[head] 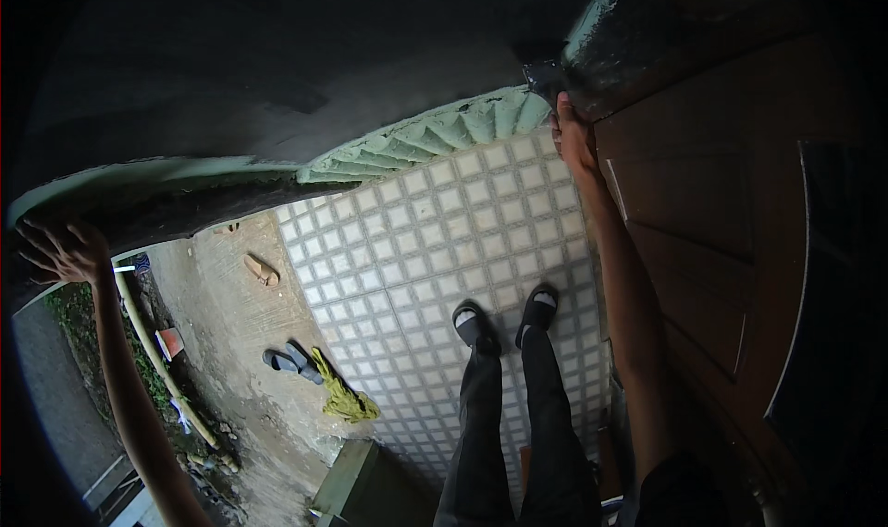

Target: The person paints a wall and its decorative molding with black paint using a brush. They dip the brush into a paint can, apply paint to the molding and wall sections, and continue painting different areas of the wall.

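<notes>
My left hand [66, 249] is raised at the far left, fingers spread, against or just in front of the dark lower edge of a wall [208, 76]. It holds nothing. Up at the right, my right hand [576, 135] is closed, thumb uppermost, on a dark flat tool [544, 76]; poor light hides its exact kind. The tool is at the corner of the dark wall surface, close to a pale green edge [593, 21]. Below this surface runs a fluted pale green moulding [430, 139]. Whether the tool touches the wall I cannot tell.
Brown panelled door [680, 215] stands close on the right. My sandalled feet [479, 326] are on a tiled floor [409, 249]. Leftward lie dark slippers [291, 362], a yellow-green cloth [343, 395], a tan sandal [261, 270] and a bamboo pole [156, 360]. A green block-like object [350, 471] is at the bottom.
</notes>
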`<action>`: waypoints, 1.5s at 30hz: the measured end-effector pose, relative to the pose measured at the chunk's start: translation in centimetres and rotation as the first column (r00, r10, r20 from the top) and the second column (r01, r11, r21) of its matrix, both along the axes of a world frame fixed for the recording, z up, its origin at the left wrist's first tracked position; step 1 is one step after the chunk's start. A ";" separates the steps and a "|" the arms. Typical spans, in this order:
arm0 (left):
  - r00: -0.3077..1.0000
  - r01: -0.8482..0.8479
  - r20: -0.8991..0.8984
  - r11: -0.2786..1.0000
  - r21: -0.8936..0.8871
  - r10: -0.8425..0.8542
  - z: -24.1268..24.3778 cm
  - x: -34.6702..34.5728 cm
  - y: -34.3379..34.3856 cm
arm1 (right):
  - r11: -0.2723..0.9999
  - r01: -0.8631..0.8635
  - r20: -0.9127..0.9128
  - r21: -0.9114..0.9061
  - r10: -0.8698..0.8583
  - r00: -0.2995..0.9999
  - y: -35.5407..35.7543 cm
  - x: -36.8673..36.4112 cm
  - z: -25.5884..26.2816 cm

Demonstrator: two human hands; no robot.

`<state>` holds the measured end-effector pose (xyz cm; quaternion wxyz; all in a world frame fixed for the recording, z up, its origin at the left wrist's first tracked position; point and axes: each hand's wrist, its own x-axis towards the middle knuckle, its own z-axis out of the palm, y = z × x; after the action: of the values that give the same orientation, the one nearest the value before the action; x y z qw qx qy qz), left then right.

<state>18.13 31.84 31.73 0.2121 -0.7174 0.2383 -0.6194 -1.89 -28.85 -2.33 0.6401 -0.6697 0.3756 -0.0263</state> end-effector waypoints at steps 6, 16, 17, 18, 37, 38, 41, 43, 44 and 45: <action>1.000 -0.001 0.005 0.999 0.037 0.001 1.0 -0.5 0.7 | 0.979 -0.049 0.102 -0.199 0.071 0.992 2.5 -5.6 3.4; 1.000 -0.003 0.006 1.000 0.018 0.003 0.8 -0.6 0.6 | 0.710 0.109 0.280 -0.695 0.128 0.951 3.7 -3.4 14.9; 1.000 0.000 -0.002 1.000 0.010 0.000 0.6 -0.7 0.3 | 0.699 0.112 0.274 -0.707 0.125 0.954 4.2 -2.6 14.1; 1.000 0.008 -0.011 1.000 -0.019 -0.008 -0.3 -0.6 -0.5 | 0.671 0.119 0.267 -0.732 0.121 0.956 4.0 -1.9 13.1; 0.998 0.020 -0.051 0.998 -0.056 -0.023 0.1 -0.5 -0.1 | 0.697 0.215 0.262 -0.684 -0.040 0.964 7.6 0.4 5.1; 0.999 0.034 -0.031 0.998 -0.058 -0.036 0.5 -0.3 -0.1 | 0.719 0.193 0.217 -0.667 -0.060 0.974 7.7 0.8 4.6; 0.997 0.054 -0.042 0.995 -0.080 -0.057 -0.8 -1.1 -1.2 | 0.770 -0.013 -0.050 -0.637 -0.025 0.998 4.7 -0.5 3.9; 0.999 0.012 -0.050 0.994 -0.112 -0.018 -0.5 -1.0 -1.2 | 0.781 0.093 0.100 -0.618 -0.039 0.994 6.1 -3.4 4.6; 0.997 -0.017 -0.082 0.989 -0.145 0.005 -1.5 -1.4 -0.8 | 0.767 0.048 0.084 -0.640 0.007 0.996 6.9 -6.4 5.3; 0.994 -0.007 -0.112 0.992 -0.125 -0.007 -1.2 -1.8 -0.5 | 0.757 0.017 0.085 -0.654 0.051 0.995 8.1 -9.2 6.3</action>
<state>16.36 31.35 30.55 0.1530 -0.7628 0.2108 -0.5919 -11.07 -20.74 3.96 0.3840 -0.8521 0.3052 -0.1826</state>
